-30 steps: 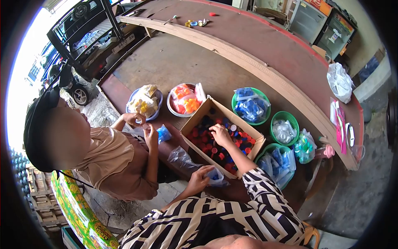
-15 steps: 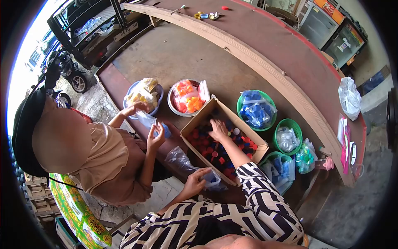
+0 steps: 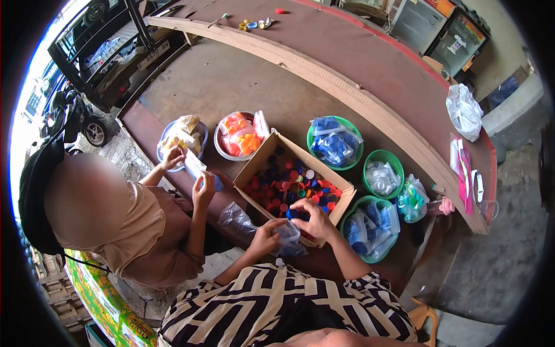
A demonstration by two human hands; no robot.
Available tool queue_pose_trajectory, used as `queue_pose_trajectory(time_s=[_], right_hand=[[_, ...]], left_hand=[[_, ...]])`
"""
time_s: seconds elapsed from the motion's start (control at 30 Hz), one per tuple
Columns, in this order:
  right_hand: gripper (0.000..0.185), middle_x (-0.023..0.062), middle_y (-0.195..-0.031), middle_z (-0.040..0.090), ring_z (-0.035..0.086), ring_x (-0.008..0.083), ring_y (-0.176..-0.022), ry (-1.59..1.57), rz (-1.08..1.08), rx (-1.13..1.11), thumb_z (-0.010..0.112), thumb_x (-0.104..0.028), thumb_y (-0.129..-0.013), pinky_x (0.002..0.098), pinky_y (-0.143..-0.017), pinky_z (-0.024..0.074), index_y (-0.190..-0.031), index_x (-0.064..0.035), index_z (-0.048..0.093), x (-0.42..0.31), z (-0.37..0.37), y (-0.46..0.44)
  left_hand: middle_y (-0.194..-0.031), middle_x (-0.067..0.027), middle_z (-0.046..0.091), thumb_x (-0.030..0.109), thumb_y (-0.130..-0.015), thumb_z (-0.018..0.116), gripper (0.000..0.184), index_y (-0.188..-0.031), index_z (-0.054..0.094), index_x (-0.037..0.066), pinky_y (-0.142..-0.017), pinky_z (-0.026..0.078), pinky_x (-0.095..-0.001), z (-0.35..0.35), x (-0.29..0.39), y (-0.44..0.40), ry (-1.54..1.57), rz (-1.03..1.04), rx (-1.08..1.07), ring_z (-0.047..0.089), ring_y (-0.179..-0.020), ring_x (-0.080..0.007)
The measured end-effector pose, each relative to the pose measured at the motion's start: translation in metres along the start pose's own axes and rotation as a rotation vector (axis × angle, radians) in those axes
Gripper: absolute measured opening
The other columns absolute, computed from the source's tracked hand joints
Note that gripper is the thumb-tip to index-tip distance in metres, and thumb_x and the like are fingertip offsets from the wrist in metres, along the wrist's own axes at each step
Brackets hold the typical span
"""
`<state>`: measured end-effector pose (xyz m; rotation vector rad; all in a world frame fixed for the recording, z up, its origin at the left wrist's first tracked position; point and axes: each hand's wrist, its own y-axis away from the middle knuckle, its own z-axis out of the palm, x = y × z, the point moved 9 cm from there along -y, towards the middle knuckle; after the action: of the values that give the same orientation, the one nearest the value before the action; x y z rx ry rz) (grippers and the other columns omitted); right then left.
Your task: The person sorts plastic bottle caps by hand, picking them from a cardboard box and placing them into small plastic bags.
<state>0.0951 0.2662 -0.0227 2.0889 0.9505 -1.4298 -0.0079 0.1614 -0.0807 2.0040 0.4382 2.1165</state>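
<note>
My right hand [image 3: 313, 218] is closed around dark blue caps [image 3: 296, 214] just above the near edge of the cardboard box [image 3: 258, 159]. Fingers of my left hand [image 3: 265, 238] pinch the rim of a clear plastic bag [image 3: 289, 240], right beside my right hand. Inside the box lie several loose caps [image 3: 278, 194], mostly red and dark blue. Another empty-looking clear bag [image 3: 236, 217] rests left of my left hand.
A co-worker [image 3: 150, 231] at the left holds a clear bag [image 3: 195, 165]. Behind the box are a bowl of orange packs [image 3: 218, 144] and a bowl of yellowish packs [image 3: 159, 151]. Green baskets [image 3: 359, 161] with bagged caps stand at the right. A wooden strip [image 3: 324, 81] crosses the table.
My right hand has come out of the box with blue caps and moved toward the bag at my left hand. The co-worker's hands have shifted, raising a bag.
</note>
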Motion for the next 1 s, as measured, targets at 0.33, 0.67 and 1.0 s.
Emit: queue_pose_trajectory(time_s=[0.33, 0.67, 1.0], right_hand=[[0.013, 0.0091, -0.098, 0.061, 0.06, 0.0267, -0.094, 0.036, 0.104, 0.067, 0.064, -0.009, -0.084, 0.0375, -0.085, 0.0474, -0.095, -0.0048, 0.066, 0.039, -0.001, -0.02], [0.017, 0.0091, -0.096, 0.061, 0.055, 0.0278, -0.098, 0.954, -0.191, 0.072, 0.053, -0.009, -0.082, 0.0407, -0.084, 0.0447, -0.089, -0.0089, 0.069, 0.112, 0.059, -0.139], [0.016, 0.0042, -0.1, 0.067, 0.063, 0.0109, -0.089, -0.744, 0.364, 0.008, 0.054, -0.022, -0.097, 0.0247, -0.078, 0.0476, -0.102, -0.008, 0.06, 0.135, 0.029, -0.084]], left_hand=[[-0.128, -0.009, 0.05, -0.008, -0.074, 0.041, 0.055, -0.126, 0.056, 0.003, -0.069, 0.058, -0.0268, 0.002, 0.001, 0.006, -0.055, 0.06, -0.004, 0.06, -0.083, -0.0128], [-0.123, -0.0098, 0.056, -0.009, -0.071, 0.045, 0.056, -0.125, 0.057, 0.002, -0.07, 0.047, -0.0225, -0.003, 0.008, 0.029, -0.168, 0.25, 0.046, 0.06, -0.081, -0.0122], [-0.127, -0.0107, 0.053, -0.012, -0.074, 0.042, 0.054, -0.125, 0.056, 0.0, -0.062, 0.056, -0.0246, -0.005, 0.002, 0.022, -0.094, 0.229, 0.039, 0.062, -0.076, -0.012]])
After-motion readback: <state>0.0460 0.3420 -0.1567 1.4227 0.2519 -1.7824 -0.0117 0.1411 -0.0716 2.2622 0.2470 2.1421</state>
